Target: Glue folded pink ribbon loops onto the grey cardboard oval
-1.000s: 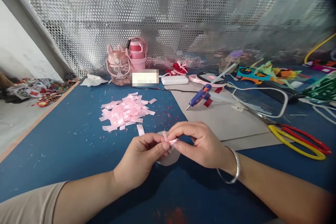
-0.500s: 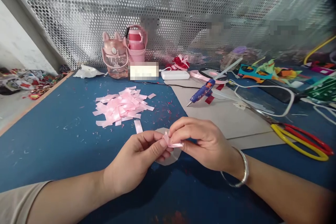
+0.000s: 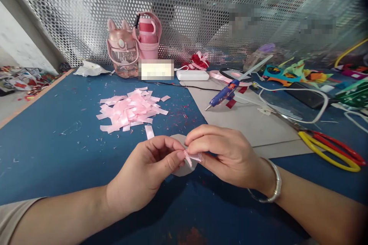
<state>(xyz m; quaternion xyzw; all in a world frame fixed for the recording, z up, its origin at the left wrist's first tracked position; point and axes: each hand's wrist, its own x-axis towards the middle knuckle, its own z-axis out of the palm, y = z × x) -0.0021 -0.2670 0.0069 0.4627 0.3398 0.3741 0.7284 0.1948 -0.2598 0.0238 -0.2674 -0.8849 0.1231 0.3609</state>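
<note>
My left hand [image 3: 149, 176] and my right hand [image 3: 227, 153] meet at the middle of the blue table, both pinching one small pink ribbon piece [image 3: 193, 157] between thumb and fingers. The piece is folded, its ends sticking out between the fingertips. Under the hands lies a pale round card disc [image 3: 181, 170], partly hidden. A heap of cut pink ribbon pieces [image 3: 129, 110] lies beyond my left hand, with one loose strip [image 3: 149, 132] close to it. My right wrist wears a silver bangle [image 3: 273, 189].
A blue glue gun [image 3: 225, 93] rests on grey cardboard [image 3: 247, 126] at the right, with red-and-yellow scissors [image 3: 330, 147] beyond. Two pink bottles [image 3: 132, 46], a white box [image 3: 192, 75] and a ribbon roll [image 3: 230, 77] stand along the perforated metal wall. Coloured scraps and cables crowd the far right.
My hands stayed together on the ribbon piece while working its fold; the piece now lies flatter between the fingertips. The view tipped slightly, shifting everything on the table upward.
</note>
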